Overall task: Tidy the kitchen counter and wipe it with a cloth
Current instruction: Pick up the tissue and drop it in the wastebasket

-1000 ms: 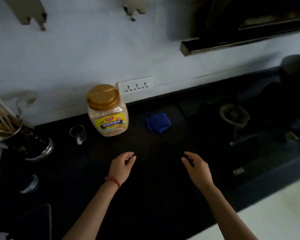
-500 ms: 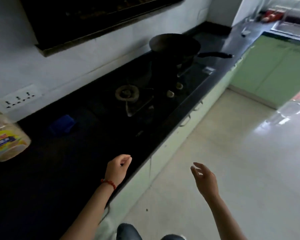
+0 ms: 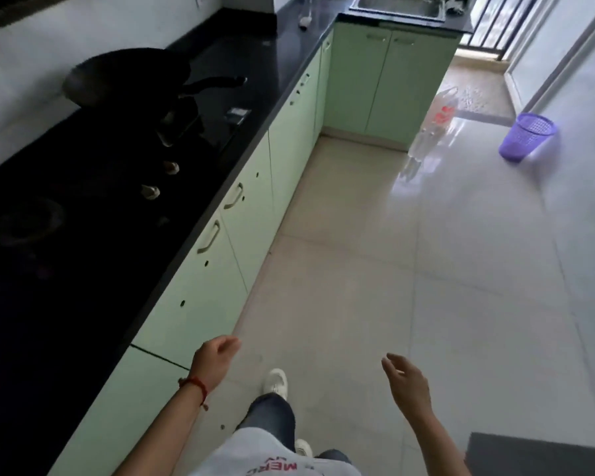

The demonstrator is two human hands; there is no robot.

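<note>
One head-worn view looks down along the counter (image 3: 83, 304) toward the sink (image 3: 397, 8).

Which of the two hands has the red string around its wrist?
The left hand, the one nearer the green cabinets; the right hand has a bare wrist.

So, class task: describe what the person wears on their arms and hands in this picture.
Both forearms are bare, with no sleeves showing. The left hand has a thin red string bracelet round the wrist, a loose end hanging. The right hand wears nothing: no glove, ring or band shows.
</note>
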